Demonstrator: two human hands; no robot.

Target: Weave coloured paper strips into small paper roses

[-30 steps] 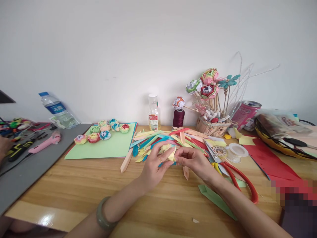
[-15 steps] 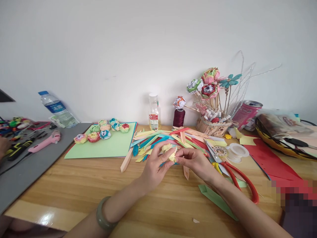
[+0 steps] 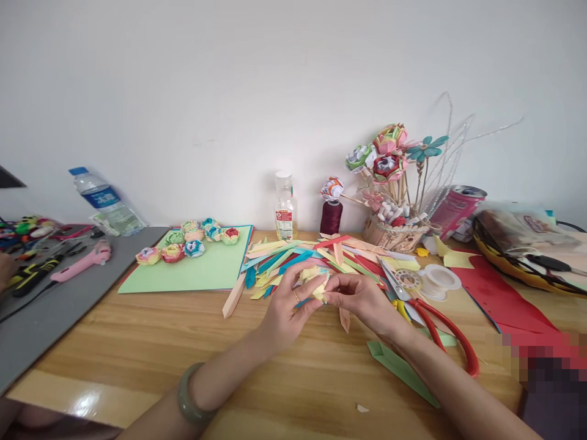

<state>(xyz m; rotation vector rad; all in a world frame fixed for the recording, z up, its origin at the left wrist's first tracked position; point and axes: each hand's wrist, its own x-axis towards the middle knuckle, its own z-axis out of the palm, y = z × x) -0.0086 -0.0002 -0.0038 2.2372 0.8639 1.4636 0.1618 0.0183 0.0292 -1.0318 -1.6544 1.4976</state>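
A small pale-yellow paper flower (image 3: 316,282) is held up between my two hands, partly covered by the fingers. My left hand (image 3: 290,305), with a ring on one finger, wraps its fingers around the flower's left side. From the right, my right hand (image 3: 360,299) pinches the flower's edge between thumb and forefinger. Just behind the hands spreads a heap of folded paper strips (image 3: 275,263) in yellow, blue, green, red and peach. A folded green strip (image 3: 401,370) lies under my right forearm.
Red-handled scissors (image 3: 444,318) and spools (image 3: 440,281) lie to the right. Several finished paper flowers (image 3: 173,252) rest on green paper (image 3: 183,278) at left. Behind stand a bottle (image 3: 284,208), maroon thread (image 3: 331,217) and a flower basket (image 3: 397,235). A pink glue gun (image 3: 82,266) lies far left.
Both hands stay in almost the same place, still closed on the yellow paper flower. Only a slight shift of the view and fingers shows.
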